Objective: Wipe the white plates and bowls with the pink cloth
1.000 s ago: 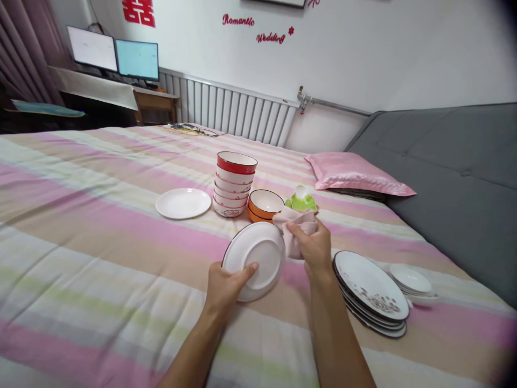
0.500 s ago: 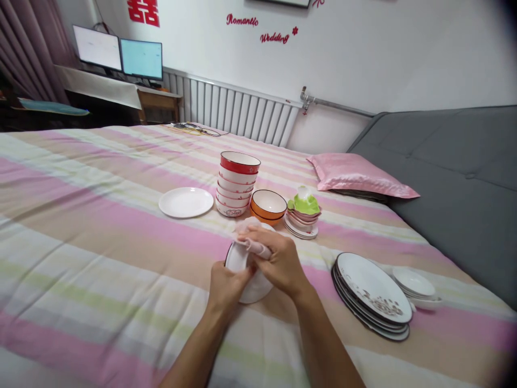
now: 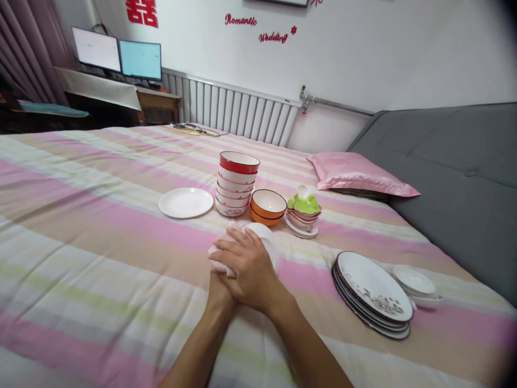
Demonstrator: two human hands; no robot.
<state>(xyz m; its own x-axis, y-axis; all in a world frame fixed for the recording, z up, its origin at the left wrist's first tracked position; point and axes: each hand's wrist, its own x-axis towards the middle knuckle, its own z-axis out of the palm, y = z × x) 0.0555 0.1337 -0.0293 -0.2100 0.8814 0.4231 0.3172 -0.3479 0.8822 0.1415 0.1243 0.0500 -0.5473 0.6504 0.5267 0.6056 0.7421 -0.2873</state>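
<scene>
A white plate (image 3: 263, 236) is held tilted in front of me by my left hand (image 3: 219, 291), at its near left edge. The fingers of that hand are mostly hidden behind the plate, the cloth and my other hand. My right hand (image 3: 249, 267) lies across the plate, pressing a pale pink cloth (image 3: 222, 265) against its left rim. Its fingers are bent over the cloth. Just beyond the plate stand two orange bowls (image 3: 266, 215), one in the other, beside a tall stack of red and white bowls (image 3: 234, 188).
On the striped bedspread (image 3: 121, 258) lies another white plate (image 3: 186, 203) at left. A green leaf-shaped dish (image 3: 306, 203) tops a small stack. Dark-rimmed plates (image 3: 374, 285) are piled at right beside small white dishes (image 3: 414, 281). A pink pillow (image 3: 359, 173) rests near the grey headboard (image 3: 440, 145).
My right hand has moved with the cloth leftward and down across the plate to its left rim, now covering the left hand's fingers. The stacks around have stayed put.
</scene>
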